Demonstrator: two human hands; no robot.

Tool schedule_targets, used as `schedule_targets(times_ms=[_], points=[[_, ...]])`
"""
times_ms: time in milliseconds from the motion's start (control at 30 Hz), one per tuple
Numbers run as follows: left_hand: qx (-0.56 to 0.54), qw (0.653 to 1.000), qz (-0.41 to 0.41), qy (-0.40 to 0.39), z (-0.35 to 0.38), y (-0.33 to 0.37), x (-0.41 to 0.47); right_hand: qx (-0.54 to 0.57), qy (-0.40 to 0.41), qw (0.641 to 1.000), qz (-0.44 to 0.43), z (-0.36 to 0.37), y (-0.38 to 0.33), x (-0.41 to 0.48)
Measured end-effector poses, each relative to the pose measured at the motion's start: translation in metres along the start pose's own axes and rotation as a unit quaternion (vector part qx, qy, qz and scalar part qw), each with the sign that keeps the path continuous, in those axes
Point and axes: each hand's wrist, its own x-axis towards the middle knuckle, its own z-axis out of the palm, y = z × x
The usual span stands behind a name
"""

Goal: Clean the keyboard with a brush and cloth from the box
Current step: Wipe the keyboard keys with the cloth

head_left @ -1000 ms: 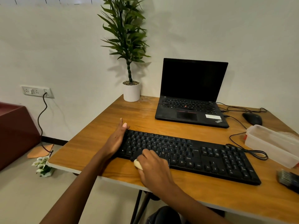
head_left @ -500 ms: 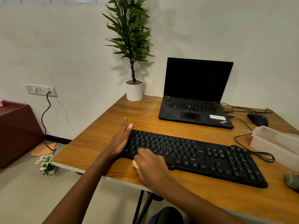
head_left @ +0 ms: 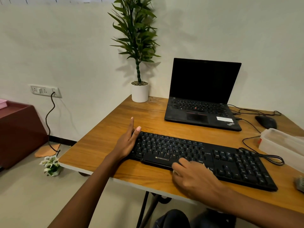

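- The black keyboard (head_left: 205, 153) lies across the lower centre of the frame on the wooden table (head_left: 148, 116), with its long side running from centre left down to lower right.
- The left hand (head_left: 127, 142) rests on the left end of the keyboard. Its fingers are straight and point toward the top of the frame, and it grips nothing.
- The right hand (head_left: 194, 175) lies over the front edge of the keyboard, just right of the space bar. Its fingers are bent down onto the keys.
- A small pale patch of cloth (head_left: 175, 172) shows under the right hand at its left edge. The hand covers the rest, so the shape of the cloth cannot be told.
- The translucent box (head_left: 283, 145) stands at the right edge of the frame, just beyond the right end of the keyboard.
- The brush (head_left: 299, 185) lies on the table at the lower right edge, cut off by the frame and apart from both hands.
- An open laptop (head_left: 202, 99) with a dark screen stands behind the keyboard. A black mouse (head_left: 266, 121) lies to its right.
- A potted plant (head_left: 140, 92) stands at the far left corner of the table.
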Motion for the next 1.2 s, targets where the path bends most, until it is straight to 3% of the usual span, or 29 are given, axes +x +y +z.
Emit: schedule_targets(times_ms=[167, 300, 500, 667, 800, 833, 867, 967, 1033, 1200], points=[[-0.056, 0.998, -0.012, 0.004, 0.000, -0.003, 0.001, 0.017, 0.038, 0.999, -0.012, 0.012, -0.017, 0.032], [-0.081, 0.996, -0.014, 0.015, -0.001, -0.001, 0.000, 0.049, 0.065, 0.996, 0.027, 0.020, -0.047, 0.082], [-0.069, 0.997, -0.020, 0.012, -0.001, 0.001, -0.001, 0.063, 0.051, 0.990, 0.115, 0.016, -0.062, 0.104], [-0.029, 0.999, -0.013, 0.010, -0.001, 0.000, -0.001, 0.100, 0.019, 0.988, 0.113, 0.018, -0.049, 0.064], [-0.096, 0.995, -0.041, -0.007, -0.003, 0.011, -0.007, 0.191, -0.022, 0.965, 0.181, 0.003, -0.038, 0.051], [-0.133, 0.990, -0.052, 0.005, -0.005, 0.013, -0.010, 0.260, -0.022, 0.941, 0.218, -0.002, -0.033, 0.054], [-0.164, 0.984, -0.061, 0.038, -0.008, 0.017, -0.015, 0.359, -0.019, 0.894, 0.267, -0.009, -0.029, 0.058], [-0.241, 0.938, -0.078, 0.235, -0.010, 0.029, -0.046, 0.604, 0.063, 0.698, 0.378, -0.027, -0.016, 0.069], [-0.255, 0.912, -0.093, 0.309, -0.002, 0.041, -0.075, 0.691, 0.094, 0.584, 0.415, -0.029, -0.013, 0.076], [-0.320, 0.918, -0.088, 0.217, 0.021, 0.073, -0.116, 0.741, 0.116, 0.493, 0.441, -0.024, -0.024, 0.098]])
